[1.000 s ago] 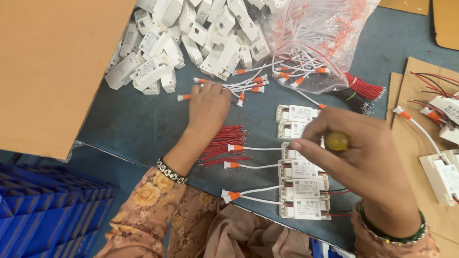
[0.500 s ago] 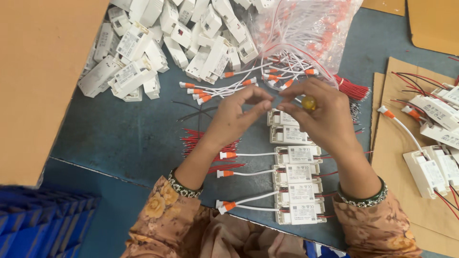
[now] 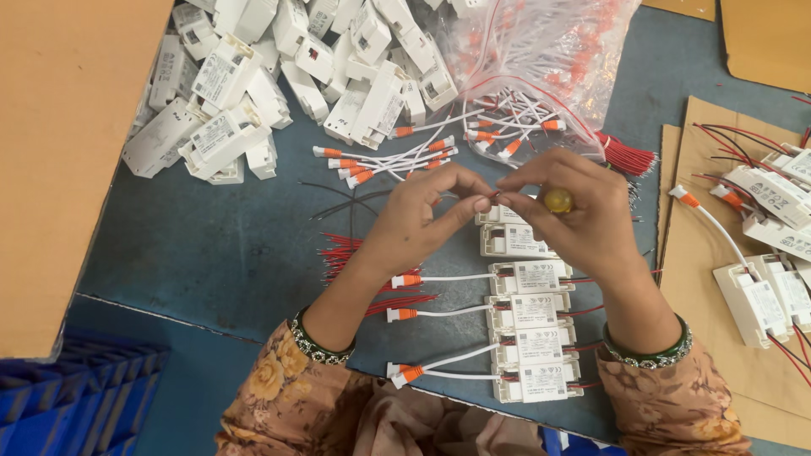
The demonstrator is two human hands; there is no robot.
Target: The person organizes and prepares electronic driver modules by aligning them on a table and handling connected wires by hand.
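Note:
My left hand and my right hand meet fingertip to fingertip above the grey table. Between the fingertips both pinch a thin red wire. The right hand also holds a tool with a round yellow handle end. Right below the hands lies a column of several small white driver boxes, each with a white cable ending in an orange connector. Loose red wires lie under my left wrist.
A heap of white boxes fills the far side. A clear bag of white-and-orange cables lies beside it. More wired boxes rest on cardboard at right. A cardboard sheet and blue crates are at left.
My left hand came back from the loose cables. Both hands moved together over the top of the box column, and now pinch a red wire between them.

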